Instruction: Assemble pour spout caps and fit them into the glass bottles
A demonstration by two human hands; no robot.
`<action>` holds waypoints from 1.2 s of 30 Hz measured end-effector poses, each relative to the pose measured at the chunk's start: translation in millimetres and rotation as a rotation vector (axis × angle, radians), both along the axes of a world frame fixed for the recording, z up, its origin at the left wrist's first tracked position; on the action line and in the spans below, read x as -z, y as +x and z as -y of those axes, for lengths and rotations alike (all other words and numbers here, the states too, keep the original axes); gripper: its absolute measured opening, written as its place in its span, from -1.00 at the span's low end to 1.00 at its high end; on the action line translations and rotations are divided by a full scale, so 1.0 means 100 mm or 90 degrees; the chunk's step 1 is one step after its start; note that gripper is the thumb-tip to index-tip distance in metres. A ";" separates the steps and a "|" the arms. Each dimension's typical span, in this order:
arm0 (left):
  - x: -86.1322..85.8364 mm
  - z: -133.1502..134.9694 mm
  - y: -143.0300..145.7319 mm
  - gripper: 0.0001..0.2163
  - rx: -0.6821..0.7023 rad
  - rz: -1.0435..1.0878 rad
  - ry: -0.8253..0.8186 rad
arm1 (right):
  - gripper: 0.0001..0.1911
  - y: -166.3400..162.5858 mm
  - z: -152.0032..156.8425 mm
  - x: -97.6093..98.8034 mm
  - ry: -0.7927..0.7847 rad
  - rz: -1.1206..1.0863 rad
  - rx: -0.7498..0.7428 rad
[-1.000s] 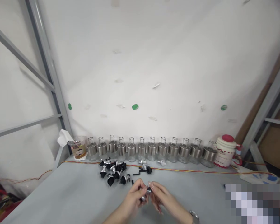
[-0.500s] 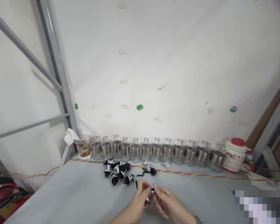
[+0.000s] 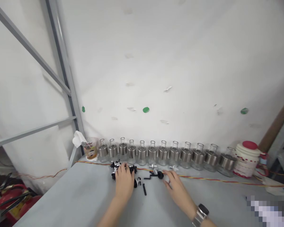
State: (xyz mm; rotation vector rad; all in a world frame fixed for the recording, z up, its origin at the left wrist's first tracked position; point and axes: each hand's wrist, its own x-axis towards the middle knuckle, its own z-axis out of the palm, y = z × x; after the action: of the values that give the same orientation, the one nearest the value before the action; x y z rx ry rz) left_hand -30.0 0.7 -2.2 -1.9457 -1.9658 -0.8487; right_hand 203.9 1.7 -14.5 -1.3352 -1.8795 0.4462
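My left hand [image 3: 124, 182] lies over a pile of small black and silver bottle stoppers [image 3: 114, 169] near the back of the grey table [image 3: 73, 195], fingers stretched forward onto them. My right hand [image 3: 177, 186], with a wristwatch [image 3: 200, 212] on its wrist, is open. Its fingertips are close to a black stopper [image 3: 160, 175] and a white part [image 3: 173, 168]. A short black tube [image 3: 144, 189] and a bent black piece [image 3: 147, 177] lie between the hands.
A row of several glass bottles with steel collars [image 3: 163, 154] lines the white wall. A paper-stuffed cup [image 3: 91, 150] stands at its left end, a red and white jug [image 3: 247, 159] at its right. A twisted red-yellow wire [image 3: 203, 179] runs before them. Grey shelf frames flank the table.
The hands, pinching one small stopper together before, have parted. The left has reached forward onto the pile and the right has moved toward the loose parts. The view shifted left.
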 end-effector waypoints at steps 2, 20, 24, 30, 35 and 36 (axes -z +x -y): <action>-0.01 0.04 0.08 -0.64 0.048 0.024 0.022 | -0.63 -0.02 -0.10 -0.01 0.026 0.061 0.013; 0.05 0.19 0.30 -0.65 0.350 0.268 -0.021 | -0.53 0.46 -0.46 0.17 0.006 0.117 0.201; 0.03 0.23 0.34 -0.69 0.376 0.271 -0.009 | -0.63 0.59 -0.58 0.24 0.012 0.221 0.234; -0.03 0.25 0.35 -0.68 0.405 0.286 0.005 | -0.79 0.49 -0.63 0.23 -0.027 0.254 0.212; -0.07 0.27 0.37 -0.68 0.407 0.293 0.001 | -0.76 0.42 -0.59 0.12 -0.030 0.289 0.198; -0.08 0.28 0.37 -0.69 0.408 0.298 0.000 | -0.76 0.41 -0.59 0.10 -0.029 0.295 0.200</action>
State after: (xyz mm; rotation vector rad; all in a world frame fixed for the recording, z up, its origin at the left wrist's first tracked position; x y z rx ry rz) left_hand 6.6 -27.1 6.1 -2.6067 -1.5170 -1.5764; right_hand 244.6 61.0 -24.9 -1.8473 -1.9730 0.0153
